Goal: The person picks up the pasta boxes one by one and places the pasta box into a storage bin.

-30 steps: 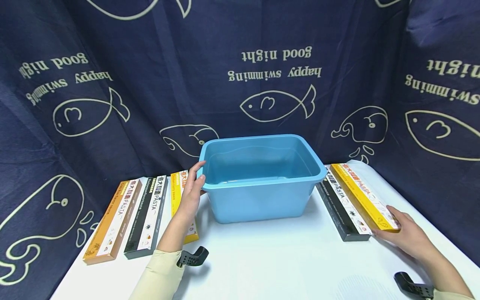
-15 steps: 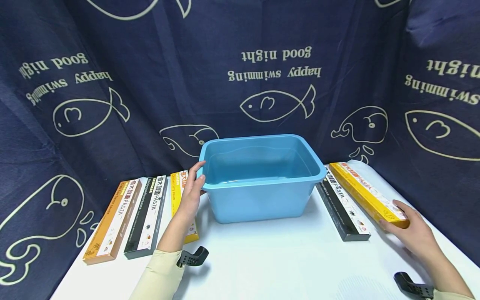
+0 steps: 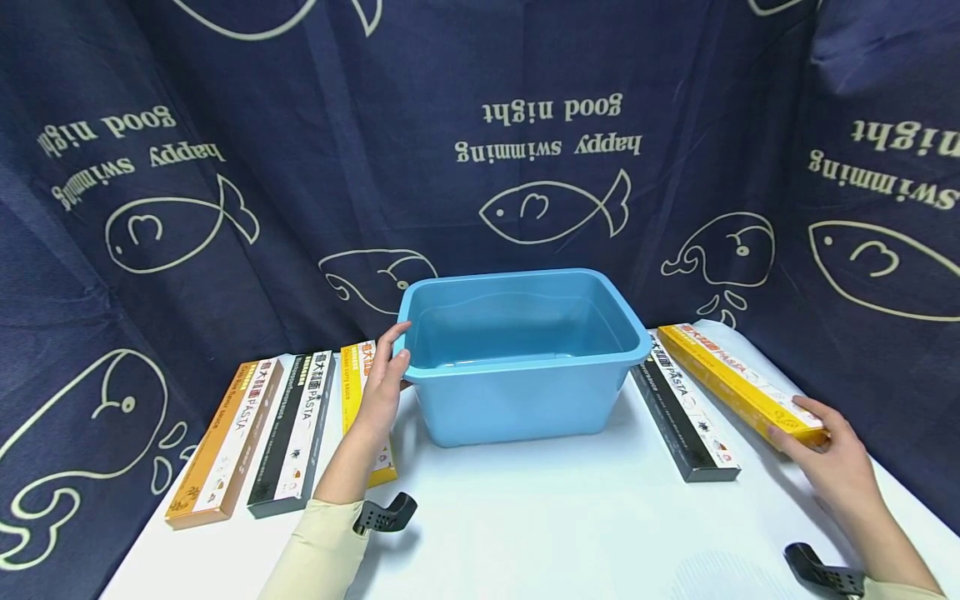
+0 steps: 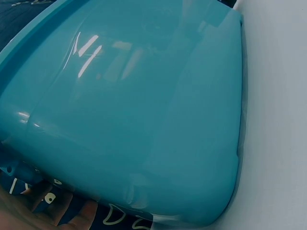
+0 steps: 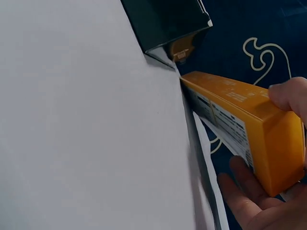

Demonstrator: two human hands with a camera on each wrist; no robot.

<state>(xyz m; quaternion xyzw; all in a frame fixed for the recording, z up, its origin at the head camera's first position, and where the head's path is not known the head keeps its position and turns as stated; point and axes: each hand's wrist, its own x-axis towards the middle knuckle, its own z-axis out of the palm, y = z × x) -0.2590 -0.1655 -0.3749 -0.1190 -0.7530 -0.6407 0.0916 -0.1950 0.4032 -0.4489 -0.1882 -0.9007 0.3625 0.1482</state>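
Observation:
A light blue plastic bin stands in the middle of the table, its inside bare. At its left rim, my left hand grips the edge; the fingertips show beside the bin's wall in the left wrist view. On the right, my right hand holds the near end of a yellow pasta box, thumb on one side and fingers on the other. That near end is raised off the table, while the far end stays low. In the right wrist view the box's printed side faces the camera.
A black pasta box lies between the bin and the yellow box. Left of the bin lie an orange pasta box, another black one and another yellow one, partly behind my left forearm. A dark blue fish-print cloth hangs behind.
My right hand has moved up and right, raising the near end of the yellow pasta box from the table. The left hand and the bin have not moved.

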